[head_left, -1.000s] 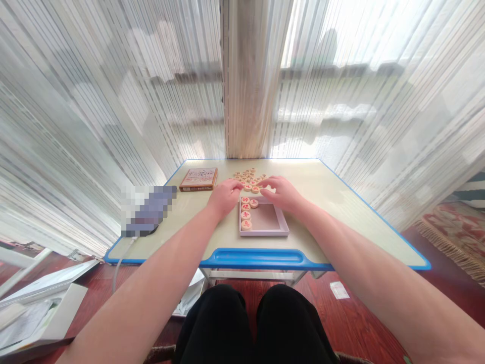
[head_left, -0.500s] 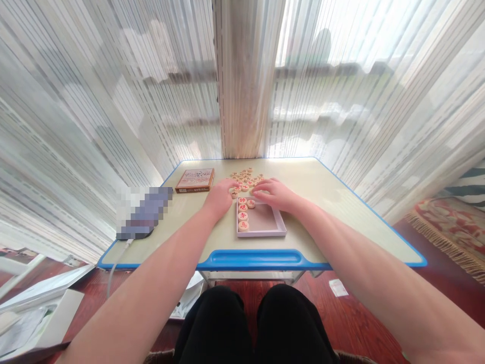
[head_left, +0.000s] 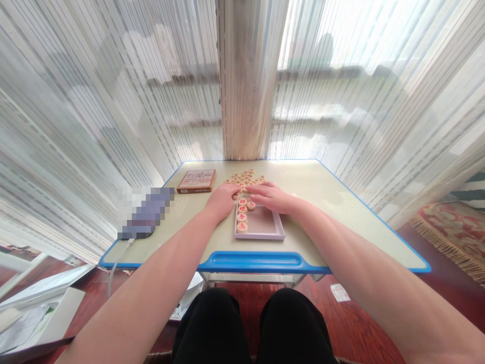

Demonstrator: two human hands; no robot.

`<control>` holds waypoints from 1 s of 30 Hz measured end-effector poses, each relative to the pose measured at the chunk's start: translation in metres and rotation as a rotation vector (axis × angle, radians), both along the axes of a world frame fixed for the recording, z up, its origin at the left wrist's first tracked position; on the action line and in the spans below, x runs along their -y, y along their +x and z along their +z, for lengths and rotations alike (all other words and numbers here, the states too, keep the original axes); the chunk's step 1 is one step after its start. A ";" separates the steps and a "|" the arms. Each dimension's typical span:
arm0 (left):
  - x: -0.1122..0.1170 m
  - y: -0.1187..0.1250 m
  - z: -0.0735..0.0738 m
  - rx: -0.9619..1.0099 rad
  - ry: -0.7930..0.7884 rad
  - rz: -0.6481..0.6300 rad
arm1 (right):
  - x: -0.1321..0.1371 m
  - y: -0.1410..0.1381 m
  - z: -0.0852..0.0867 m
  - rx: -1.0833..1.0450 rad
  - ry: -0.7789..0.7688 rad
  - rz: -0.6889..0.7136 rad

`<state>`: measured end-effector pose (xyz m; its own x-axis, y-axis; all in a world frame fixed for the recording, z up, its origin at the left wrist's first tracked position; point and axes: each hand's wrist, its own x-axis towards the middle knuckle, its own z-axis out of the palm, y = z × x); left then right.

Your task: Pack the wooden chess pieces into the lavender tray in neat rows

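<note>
My left hand [head_left: 224,198] rests at the near left of a heap of wooden Chinese chess pieces [head_left: 245,177], its fingers reaching over them. One piece [head_left: 235,196] shows beside its fingertips; a firm grip on it is not visible. My right hand [head_left: 272,197] is open, palm down, its fingers stretched left over the near edge of the heap and the far part of a shallow white tray [head_left: 261,236]. Inside the tray, several red-marked pieces [head_left: 242,217] line the left side, and a further piece [head_left: 251,205] lies beside the top one.
A flat printed box [head_left: 197,180] lies at the table's far left. Nearer stands a pixelated dark device [head_left: 147,212] with a white cable [head_left: 113,268]. The table [head_left: 341,227] has a blue rim and a front pen groove [head_left: 255,260]. Sheer curtains [head_left: 170,76] hang behind.
My left hand's fingers have come down closer to the near pieces. My right fingers have shifted slightly left over the heap. The pieces in the tray stay as they were.
</note>
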<state>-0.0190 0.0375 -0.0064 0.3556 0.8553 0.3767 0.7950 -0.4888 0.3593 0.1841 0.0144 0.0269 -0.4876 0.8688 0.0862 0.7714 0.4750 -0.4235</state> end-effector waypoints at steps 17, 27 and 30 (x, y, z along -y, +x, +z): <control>0.000 0.006 0.004 -0.114 -0.015 0.028 | -0.016 0.004 -0.008 -0.131 0.100 -0.124; -0.002 0.001 0.003 -0.049 -0.024 -0.036 | -0.012 0.005 -0.004 -0.098 0.067 -0.185; -0.001 0.001 0.004 0.007 -0.065 -0.018 | -0.012 0.005 -0.002 -0.081 0.048 -0.236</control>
